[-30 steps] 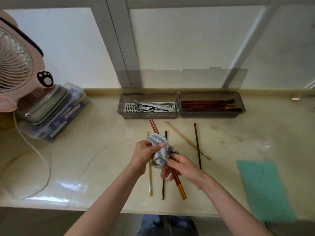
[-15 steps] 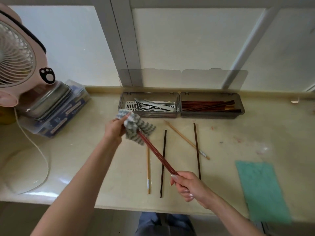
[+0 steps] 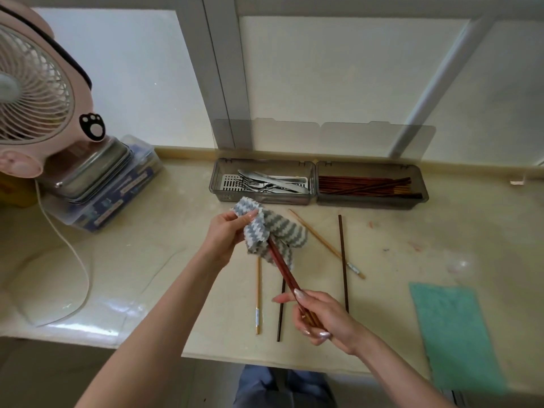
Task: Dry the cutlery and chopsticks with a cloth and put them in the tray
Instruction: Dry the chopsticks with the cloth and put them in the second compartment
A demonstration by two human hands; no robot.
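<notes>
Right hand [image 3: 321, 316] pinches 2 red chopsticks [image 3: 284, 269] by their ends farthest from the tray [image 3: 265, 199], long axis angled toward it, tips wrapped in cloth [image 3: 276, 231] gripped by left hand [image 3: 226, 234].

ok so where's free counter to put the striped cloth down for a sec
Bare counter lies between the fan cord and the left hand, and between the rightmost dark chopstick and the green cloth. It is crowded in front of the tray, where four loose chopsticks lie.
</notes>
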